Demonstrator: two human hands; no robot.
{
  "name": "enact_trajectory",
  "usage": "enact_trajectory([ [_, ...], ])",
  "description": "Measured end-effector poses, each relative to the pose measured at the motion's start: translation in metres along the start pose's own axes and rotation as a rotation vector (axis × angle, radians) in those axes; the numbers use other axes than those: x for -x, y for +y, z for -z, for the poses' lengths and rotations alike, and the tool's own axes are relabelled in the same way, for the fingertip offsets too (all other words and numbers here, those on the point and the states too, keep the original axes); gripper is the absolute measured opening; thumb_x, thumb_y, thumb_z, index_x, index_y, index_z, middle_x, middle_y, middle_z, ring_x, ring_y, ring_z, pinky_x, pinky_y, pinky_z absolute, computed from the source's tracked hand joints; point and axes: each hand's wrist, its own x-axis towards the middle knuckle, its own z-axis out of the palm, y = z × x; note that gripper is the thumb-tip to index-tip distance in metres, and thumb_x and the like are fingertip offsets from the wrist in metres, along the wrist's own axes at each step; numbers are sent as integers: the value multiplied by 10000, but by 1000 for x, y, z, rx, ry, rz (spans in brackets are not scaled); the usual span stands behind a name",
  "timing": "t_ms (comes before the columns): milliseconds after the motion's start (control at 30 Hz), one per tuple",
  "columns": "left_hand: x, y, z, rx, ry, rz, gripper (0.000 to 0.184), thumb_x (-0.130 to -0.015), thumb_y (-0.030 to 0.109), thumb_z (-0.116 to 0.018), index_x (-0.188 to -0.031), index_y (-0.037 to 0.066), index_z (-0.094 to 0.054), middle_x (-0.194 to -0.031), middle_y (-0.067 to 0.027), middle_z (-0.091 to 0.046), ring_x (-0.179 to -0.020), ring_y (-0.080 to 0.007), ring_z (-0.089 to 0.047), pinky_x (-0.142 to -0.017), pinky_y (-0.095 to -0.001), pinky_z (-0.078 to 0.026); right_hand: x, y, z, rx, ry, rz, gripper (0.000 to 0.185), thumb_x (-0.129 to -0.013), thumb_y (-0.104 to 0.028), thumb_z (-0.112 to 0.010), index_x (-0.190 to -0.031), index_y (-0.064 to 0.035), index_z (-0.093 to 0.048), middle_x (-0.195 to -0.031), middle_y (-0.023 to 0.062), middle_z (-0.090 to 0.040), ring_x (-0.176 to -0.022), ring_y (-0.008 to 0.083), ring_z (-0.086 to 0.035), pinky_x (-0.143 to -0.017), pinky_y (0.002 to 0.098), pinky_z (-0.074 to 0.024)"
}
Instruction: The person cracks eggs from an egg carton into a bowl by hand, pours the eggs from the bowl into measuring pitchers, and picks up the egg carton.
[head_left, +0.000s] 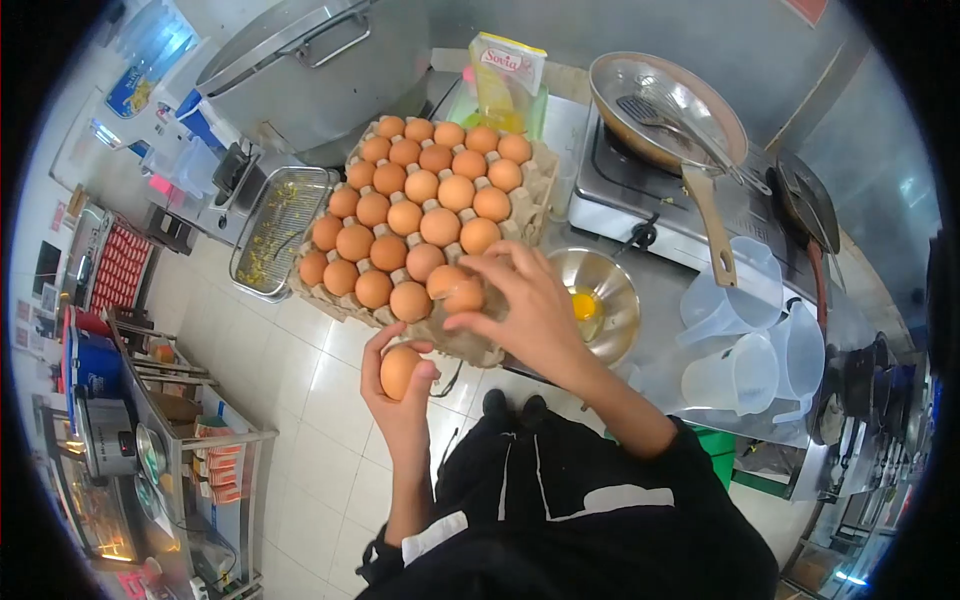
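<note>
My left hand point(402, 392) is closed around a brown egg point(398, 372), just off the near edge of the egg tray. The fingers and thumb of my right hand point(525, 305) are curved round another brown egg point(463, 296) at the tray's near right corner; it looks slightly blurred. The cardboard egg tray point(540, 190) carries rows of brown eggs, with bare cups at its right and near edges. Right of my right hand, a steel bowl point(622, 300) contains a cracked egg with a yellow yolk point(583, 306).
Clear plastic jugs point(735, 375) stand on the steel counter at right. Behind them, a pan point(665, 105) holding a slotted spatula sits on a stove point(640, 180). A large pot point(330, 80), a wire-basket tray point(285, 235) and a Sovia pouch point(505, 80) surround the egg tray.
</note>
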Motion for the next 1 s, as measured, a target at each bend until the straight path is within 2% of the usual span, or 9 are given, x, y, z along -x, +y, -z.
enact_trajectory([
  [133, 2, -19, 18, 439, 44, 344, 496, -844, 407, -496, -1157, 29, -422, -938, -139, -560, -758, -167, -553, -635, -240, -438, -35, 25, -5, 215, 57, 97, 453, -682, -197, -710, -1050, -7, -525, -1036, 113, -491, -954, 296, -511, -775, 380, -446],
  [167, 4, -23, 22, 480, 26, 377, 440, -856, 375, -402, -1137, 36, -411, -967, -162, -544, -795, -204, -552, -653, -264, -438, -36, 28, -10, 213, 59, 97, 453, -682, -197, -710, -1050, -7, -525, -1036, 113, -491, -954, 296, -511, -775, 380, -446],
  [233, 7, -27, 26, 558, -15, 355, 404, -843, 329, -396, -1123, 37, -405, -994, -173, -537, -812, -214, -552, -656, -263, -435, -41, 34, -18, 384, -107, 9, 465, -683, -192, -707, -1070, -18, -517, -1041, 130, -488, -971, 304, -508, -790, 381, -442],
  [367, 10, -23, 19, 633, -14, 353, 354, -795, 208, -364, -1104, 36, -378, -1086, -201, -508, -855, -237, -552, -670, -263, -429, -42, 36, -26, 337, -66, 36, 492, -655, -168, -715, -1083, -39, -509, -1002, 118, -505, -935, 315, -522, -776, 397, -449],
  [467, 14, -17, 11, 620, -65, 326, 365, -855, 242, -359, -1155, 38, -399, -1158, -190, -500, -875, -221, -554, -707, -270, -439, -42, 38, -17, 224, -11, 9, 443, -648, -131, -710, -1036, -46, -515, -971, 117, -526, -919, 301, -545, -783, 365, -455],
  [600, 19, 2, -29, 551, -265, 360, 416, -909, 348, -379, -1189, 40, -386, -1155, -179, -510, -879, -179, -553, -708, -240, -428, -10, 62, 26, -299, 74, -214, 357, -673, -62, -643, -995, -15, -495, -1007, 92, -555, -866, 224, -578, -800, 301, -456],
  [767, 13, -49, -102, 645, -578, 661, 450, -942, 410, -340, -1197, 47, -423, -1087, -54, -545, -838, -118, -537, -691, -218, -396, 65, 75, 72, -618, 356, -409, 396, -684, 22, -676, -1050, -17, -531, -1063, 83, -527, -975, 185, -559, -811, 288, -481],
  [933, 5, -93, -147, 564, -555, 653, 412, -960, 373, -302, -1152, 47, -464, -961, -33, -551, -806, -95, -509, -697, -227, -393, 94, 73, 67, -297, 547, -175, 436, -684, -10, -702, -1085, -20, -531, -1084, 91, -522, -988, 192, -559, -798, 284, -496],
  [1000, 5, -94, -152, 501, -538, 634, 385, -959, 360, -322, -1143, 54, -465, -964, -27, -545, -806, -95, -508, -703, -237, -395, 101, 82, 60, -39, 355, -214, 436, -685, -21, -712, -1083, -23, -533, -1040, 80, -548, -945, 191, -580, -761, 276, -504],
])
